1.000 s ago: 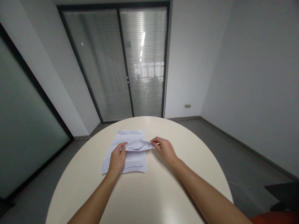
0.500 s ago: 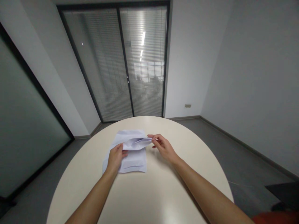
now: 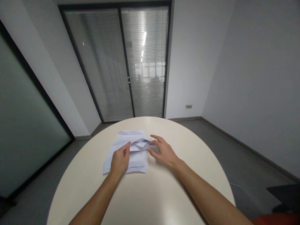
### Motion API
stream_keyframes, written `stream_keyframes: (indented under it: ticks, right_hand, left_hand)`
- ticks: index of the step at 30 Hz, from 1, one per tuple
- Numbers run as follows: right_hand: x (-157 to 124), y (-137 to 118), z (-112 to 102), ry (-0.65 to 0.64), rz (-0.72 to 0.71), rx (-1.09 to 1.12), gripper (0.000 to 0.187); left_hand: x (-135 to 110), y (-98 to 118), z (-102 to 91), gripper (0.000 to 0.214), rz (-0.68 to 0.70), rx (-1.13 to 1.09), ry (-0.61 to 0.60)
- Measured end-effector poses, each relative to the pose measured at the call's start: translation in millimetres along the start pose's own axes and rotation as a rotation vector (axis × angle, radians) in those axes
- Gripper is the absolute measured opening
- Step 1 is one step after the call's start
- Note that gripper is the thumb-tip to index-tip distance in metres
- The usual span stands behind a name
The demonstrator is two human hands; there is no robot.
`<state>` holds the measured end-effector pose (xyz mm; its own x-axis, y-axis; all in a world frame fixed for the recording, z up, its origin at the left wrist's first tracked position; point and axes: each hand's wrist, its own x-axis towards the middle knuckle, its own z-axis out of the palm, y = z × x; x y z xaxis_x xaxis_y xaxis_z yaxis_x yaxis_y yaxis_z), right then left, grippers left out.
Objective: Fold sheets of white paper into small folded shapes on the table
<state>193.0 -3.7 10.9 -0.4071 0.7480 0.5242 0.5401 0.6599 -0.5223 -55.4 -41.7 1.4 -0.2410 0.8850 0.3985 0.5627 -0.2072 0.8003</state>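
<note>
A folded white paper piece [image 3: 138,145] lies on top of flat white sheets [image 3: 127,137] on the round cream table [image 3: 145,193]. My left hand [image 3: 120,159] pinches the left end of the folded piece between thumb and forefinger. At the piece's right end is my right hand [image 3: 162,150], fingers spread and curved, with the thumb and fingertips touching the paper's tip.
Beyond the table's far edge are glass sliding doors with blinds [image 3: 131,62]. A glass partition [image 3: 21,125] runs along the left and a plain wall on the right. A dark object and something red [image 3: 281,200] sit at the lower right corner.
The folded piece was held up and stretched between both hands; now it has been lowered onto the sheets. My right hand has loosened from a pinch to spread fingers.
</note>
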Motion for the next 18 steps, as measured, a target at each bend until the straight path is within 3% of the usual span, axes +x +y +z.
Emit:
stream_keyframes:
  ticks: [5,12,18]
  right_hand:
    - [0,-7,11,-0.013,0.013,-0.183,0.021]
    - [0,-8,16,-0.078,-0.184,-0.180,0.018]
    - [0,-3,14,-0.076,-0.294,-0.149,0.021]
  left_hand:
    - [-6,11,0.9,0.035,-0.062,-0.138,0.048]
    - [-2,1,6.0,0.036,-0.059,-0.181,0.011]
    - [10,-8,5.5,0.035,-0.252,-0.378,0.017]
